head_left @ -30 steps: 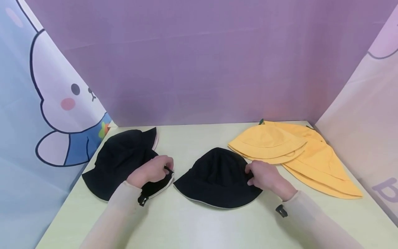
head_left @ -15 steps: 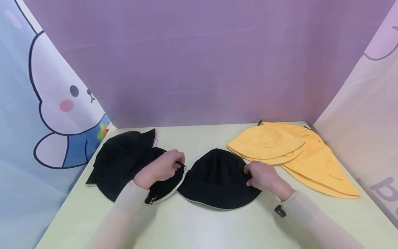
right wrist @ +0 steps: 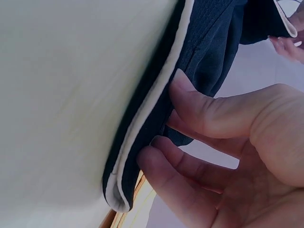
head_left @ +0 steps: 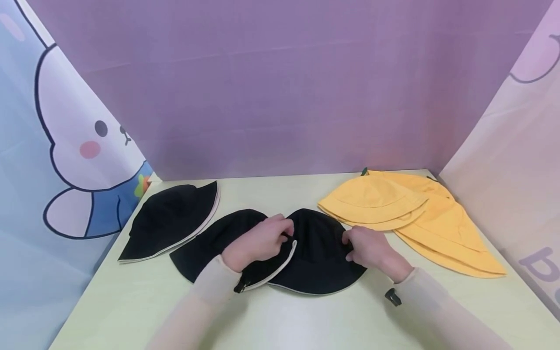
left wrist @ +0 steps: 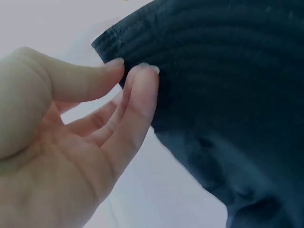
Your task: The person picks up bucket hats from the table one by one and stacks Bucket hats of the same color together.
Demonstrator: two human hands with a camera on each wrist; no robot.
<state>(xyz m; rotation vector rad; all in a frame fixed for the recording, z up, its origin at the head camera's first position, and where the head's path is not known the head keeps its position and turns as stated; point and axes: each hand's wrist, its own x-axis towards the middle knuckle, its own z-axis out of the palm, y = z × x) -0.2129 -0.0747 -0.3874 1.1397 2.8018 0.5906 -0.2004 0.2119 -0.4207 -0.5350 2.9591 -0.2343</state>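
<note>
Two hats lie side by side between a person's hands, both with their crowns pointing away from the person and their brims towards the person, long axes running roughly left to right. The left hand (head_left: 261, 241) pinches, between thumb and fingertips, the right-hand end of the brim of a black cloth bucket hat with pale edging (head_left: 225, 236); the hat spreads leftwards from that grip, overlapping its neighbour. The right hand (head_left: 372, 250) pinches the right side of that neighbour, a second black cloth bucket hat, dome-crowned and pale-edged (head_left: 315, 267), which extends leftwards from the fingers. Both are folded flattish. Close up, curved rows of stitching ridge the first hat's brim, while the second's pale piping doubles back in a narrow loop at the fold. Beyond and left of the left hand's grip, a black half-moon-shaped cloth hat (head_left: 170, 218) lies with its brim slanting diagonally. Beyond and right of the right hand's grip are overlapping yellow cloth hats (head_left: 455, 231), smooth and rounded. All rest on a pale, smooth tabletop (head_left: 302, 323).
</note>
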